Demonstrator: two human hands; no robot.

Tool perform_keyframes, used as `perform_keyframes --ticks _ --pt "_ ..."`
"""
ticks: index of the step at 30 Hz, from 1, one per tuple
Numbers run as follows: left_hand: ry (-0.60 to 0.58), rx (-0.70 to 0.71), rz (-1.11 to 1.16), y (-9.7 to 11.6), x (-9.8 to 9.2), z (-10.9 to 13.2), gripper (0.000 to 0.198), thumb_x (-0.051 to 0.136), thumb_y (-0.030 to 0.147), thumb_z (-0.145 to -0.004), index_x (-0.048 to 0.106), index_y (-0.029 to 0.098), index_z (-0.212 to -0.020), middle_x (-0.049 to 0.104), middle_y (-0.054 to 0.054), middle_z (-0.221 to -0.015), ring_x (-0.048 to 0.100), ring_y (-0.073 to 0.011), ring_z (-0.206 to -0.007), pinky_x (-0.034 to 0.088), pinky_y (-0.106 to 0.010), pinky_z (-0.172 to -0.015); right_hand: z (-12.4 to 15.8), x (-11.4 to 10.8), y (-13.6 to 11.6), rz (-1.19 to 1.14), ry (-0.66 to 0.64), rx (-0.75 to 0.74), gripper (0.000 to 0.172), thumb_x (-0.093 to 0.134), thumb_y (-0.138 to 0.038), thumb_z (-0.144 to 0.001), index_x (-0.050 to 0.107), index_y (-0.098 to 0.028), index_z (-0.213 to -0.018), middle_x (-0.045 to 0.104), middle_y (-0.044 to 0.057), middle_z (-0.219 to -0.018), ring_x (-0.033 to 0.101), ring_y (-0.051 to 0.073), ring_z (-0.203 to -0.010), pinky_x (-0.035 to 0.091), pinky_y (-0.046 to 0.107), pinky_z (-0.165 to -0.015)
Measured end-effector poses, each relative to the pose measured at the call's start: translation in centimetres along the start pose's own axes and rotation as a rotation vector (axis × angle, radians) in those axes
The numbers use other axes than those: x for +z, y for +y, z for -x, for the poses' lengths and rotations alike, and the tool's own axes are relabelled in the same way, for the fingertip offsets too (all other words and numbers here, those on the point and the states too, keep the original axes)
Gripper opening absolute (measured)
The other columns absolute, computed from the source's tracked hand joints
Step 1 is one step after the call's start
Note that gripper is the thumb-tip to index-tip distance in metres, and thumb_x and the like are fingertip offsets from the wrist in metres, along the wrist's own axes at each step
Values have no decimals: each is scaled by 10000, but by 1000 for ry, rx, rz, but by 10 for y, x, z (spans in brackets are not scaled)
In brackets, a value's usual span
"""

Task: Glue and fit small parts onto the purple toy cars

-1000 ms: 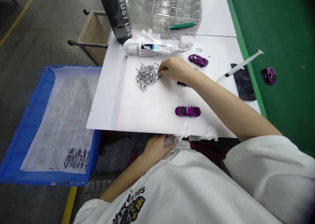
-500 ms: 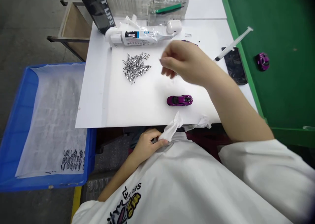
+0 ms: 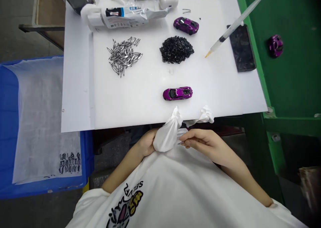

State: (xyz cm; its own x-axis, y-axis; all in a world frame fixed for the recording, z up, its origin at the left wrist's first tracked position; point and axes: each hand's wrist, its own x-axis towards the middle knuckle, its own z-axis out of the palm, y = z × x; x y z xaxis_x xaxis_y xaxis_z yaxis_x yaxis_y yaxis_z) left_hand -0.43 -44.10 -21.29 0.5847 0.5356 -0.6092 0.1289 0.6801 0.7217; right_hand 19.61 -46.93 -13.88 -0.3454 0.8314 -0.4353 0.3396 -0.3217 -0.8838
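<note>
My left hand (image 3: 148, 143) grips a bunched white cloth (image 3: 166, 134) below the table's front edge; the cloth covers most of its fingers. Close beside it, my right hand (image 3: 204, 142) pinches a small thin dark-edged piece (image 3: 180, 143) between thumb and fingertips, next to the cloth. On the table just beyond lies a purple toy car (image 3: 177, 93). Farther back are a heap of small black parts (image 3: 177, 49) and, to its left, a loose pile of clear slivers with black edges (image 3: 124, 56). A second purple toy car (image 3: 186, 25) stands behind the black heap.
A syringe (image 3: 233, 26) with an amber tip leans by a black phone (image 3: 242, 49). A white tube (image 3: 125, 17) lies at the back. Another purple car (image 3: 276, 46) sits on the green surface (image 3: 298, 84). A blue crate (image 3: 86, 161) with a white sheet stands left.
My right hand has come down from above the table to the cloth, with a small piece in its fingers. The view has shifted, and the black heap behind that hand now shows.
</note>
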Motion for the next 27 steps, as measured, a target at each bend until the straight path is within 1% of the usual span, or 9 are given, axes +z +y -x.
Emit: perform_keyframes --ticks 4,6,9,13,16,20,22,24,27 --pt "-159 -10 -48 12 -3 0 269 648 411 -619 670 146 -663 650 -36 -650 555 -156 -603 465 -273 -608 -1 -8 -3 88 31 1 128 518 -308 -858 584 -200 -881 645 11 -806 617 115 -745 496 245 -649" --pt "-245 8 -88 20 -7 3 201 675 354 -602 671 153 -599 652 -24 -625 569 -171 -617 472 -279 -623 0 -11 -7 116 10 -35 83 512 -267 -858 556 -198 -848 644 6 -806 620 107 -736 497 241 -651" --pt "-311 52 -131 28 -10 6 155 667 318 -624 691 165 -635 673 -21 -669 604 -207 -711 490 -302 -695 2 -14 -11 135 -7 -106 21 508 -199 -846 520 -196 -829 637 10 -798 623 110 -726 507 239 -629" --pt "-321 89 -167 27 -9 1 210 668 322 -616 688 148 -732 687 -41 -759 621 -241 -788 501 -325 -721 6 -24 -17 208 25 -284 108 486 -92 -818 478 -200 -814 622 4 -773 611 94 -688 503 211 -585" --pt "-306 119 -215 23 -6 -5 223 673 266 -625 677 154 -819 690 -56 -892 606 -257 -918 480 -359 -834 9 -32 -22 278 0 -420 185 465 -24 -791 462 -205 -828 608 -13 -762 592 74 -675 489 187 -579" --pt "-284 152 -260 20 -4 -7 289 653 236 -687 647 188 -972 644 -67 -1104 548 -257 -1081 405 -397 -970 7 -32 -24 364 -207 -373 192 461 -16 -776 467 -201 -823 615 -26 -765 579 68 -673 475 185 -591" --pt "-248 177 -251 19 -7 -3 341 634 264 -717 618 205 -1053 603 -66 -1189 510 -254 -1145 381 -395 -1002 6 -29 -21 348 -219 -335 189 454 -16 -776 465 -201 -816 614 -27 -766 581 67 -679 476 185 -601" --pt "-194 174 -203 17 -12 5 317 617 280 -733 622 216 -1044 617 -54 -1160 516 -245 -1132 391 -378 -992 5 -27 -19 302 -201 -310 196 444 -10 -777 459 -200 -819 615 -23 -775 593 66 -699 483 182 -617" --pt "-219 77 -78 16 -17 16 180 542 316 -786 672 192 -777 679 -38 -804 607 -221 -860 478 -350 -829 4 -26 -17 256 -177 -290 187 444 -17 -792 456 -201 -823 620 -17 -790 605 64 -719 487 178 -631"
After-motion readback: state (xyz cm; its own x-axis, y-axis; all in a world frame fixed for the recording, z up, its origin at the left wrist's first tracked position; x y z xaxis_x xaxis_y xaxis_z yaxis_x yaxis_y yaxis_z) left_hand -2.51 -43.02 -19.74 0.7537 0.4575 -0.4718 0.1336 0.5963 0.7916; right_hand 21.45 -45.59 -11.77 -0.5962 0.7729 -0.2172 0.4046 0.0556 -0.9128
